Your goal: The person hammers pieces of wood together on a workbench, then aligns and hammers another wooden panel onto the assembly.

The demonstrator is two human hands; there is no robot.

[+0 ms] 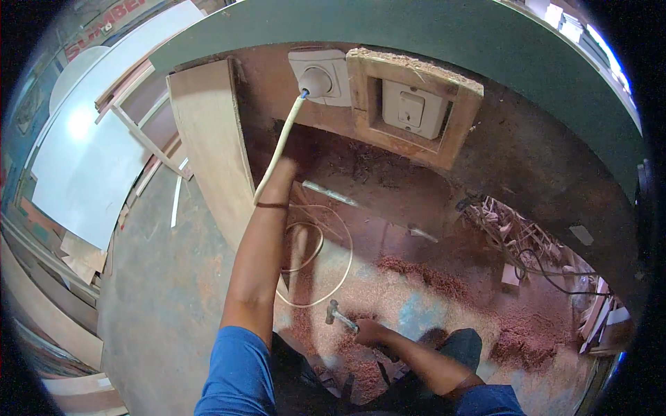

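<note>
My right hand (371,333) is closed round the handle of a small hammer (335,313), its head raised above the sawdust-covered floor. My left arm stretches forward beneath the green-edged bench, and the left hand (288,168) is dark and blurred there, its fingers not readable. A cream cable (281,142) runs down from a white round plug in a wall socket (338,75) and passes beside that hand and forearm. To the right of the socket, a light switch (411,109) sits inside a raw wooden frame (361,93).
A tall plywood panel (208,125) stands left of my arm. White sheets (83,159) and timber offcuts lean farther left. Reddish sawdust (430,281) covers the floor, with a loop of cable (352,249), a metal strip (329,193), and wood shavings (513,229) at right.
</note>
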